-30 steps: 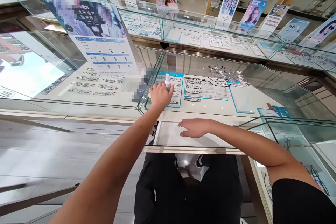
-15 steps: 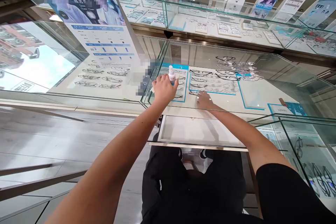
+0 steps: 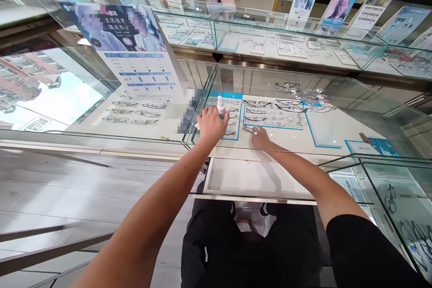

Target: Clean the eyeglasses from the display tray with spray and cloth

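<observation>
My left hand (image 3: 213,124) rests at the left end of the glass counter, its fingers closed around a small white spray bottle (image 3: 221,107). The lower part of the bottle is hidden by the hand. Farther right, my right hand (image 3: 260,137) is inside the display case, seen through the glass top. Its fingertips close on one end of a pair of dark-framed eyeglasses (image 3: 248,129), at the near edge of a blue-bordered tray (image 3: 273,126). More eyeglasses (image 3: 257,103) lie in rows on that tray.
Below the counter an open white drawer (image 3: 249,177) sticks out over my legs. A tall advertising card (image 3: 141,65) stands on the left counter. Another glass case (image 3: 388,189) borders my right side. Behind runs a further glass display (image 3: 297,31) with several upright cards.
The view has tipped up a little, so everything sits lower in the picture. My right hand's fingers have drawn in on the end of the eyeglasses. The left hand keeps its hold.
</observation>
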Available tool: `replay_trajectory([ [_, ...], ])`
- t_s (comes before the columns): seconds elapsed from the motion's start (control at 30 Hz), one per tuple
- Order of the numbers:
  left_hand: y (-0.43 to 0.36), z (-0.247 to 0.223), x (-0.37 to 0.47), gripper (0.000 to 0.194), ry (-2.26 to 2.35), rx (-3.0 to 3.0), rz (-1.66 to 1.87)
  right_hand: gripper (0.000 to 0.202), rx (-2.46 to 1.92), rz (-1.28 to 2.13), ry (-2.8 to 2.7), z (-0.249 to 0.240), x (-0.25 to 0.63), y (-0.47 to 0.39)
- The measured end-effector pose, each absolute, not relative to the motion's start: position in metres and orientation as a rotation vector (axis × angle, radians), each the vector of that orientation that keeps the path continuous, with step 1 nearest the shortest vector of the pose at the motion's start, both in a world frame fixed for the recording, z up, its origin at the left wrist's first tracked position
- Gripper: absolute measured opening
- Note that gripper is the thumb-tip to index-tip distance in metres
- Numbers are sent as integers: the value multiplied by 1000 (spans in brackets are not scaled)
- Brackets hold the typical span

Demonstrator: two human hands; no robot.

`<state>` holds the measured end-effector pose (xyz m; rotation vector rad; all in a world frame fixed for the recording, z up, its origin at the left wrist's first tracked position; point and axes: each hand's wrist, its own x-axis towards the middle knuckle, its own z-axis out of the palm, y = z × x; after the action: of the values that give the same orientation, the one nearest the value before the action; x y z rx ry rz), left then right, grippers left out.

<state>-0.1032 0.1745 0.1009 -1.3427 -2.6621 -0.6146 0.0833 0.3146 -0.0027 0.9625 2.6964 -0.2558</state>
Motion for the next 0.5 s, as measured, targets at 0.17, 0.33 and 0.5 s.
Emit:
replay_trajectory([
  [0.17,175,102,-103,64,-2665,-1341,-605,58,863,-347,2649,31,111,277],
  [0.33,175,105,-102,64,-2669,-1344,-605,45,678,-453,2590,78,144,236],
  [0.5,176,105,-101,64,-2656,-1352,-637,46,436,-610,2603,138,180,205],
])
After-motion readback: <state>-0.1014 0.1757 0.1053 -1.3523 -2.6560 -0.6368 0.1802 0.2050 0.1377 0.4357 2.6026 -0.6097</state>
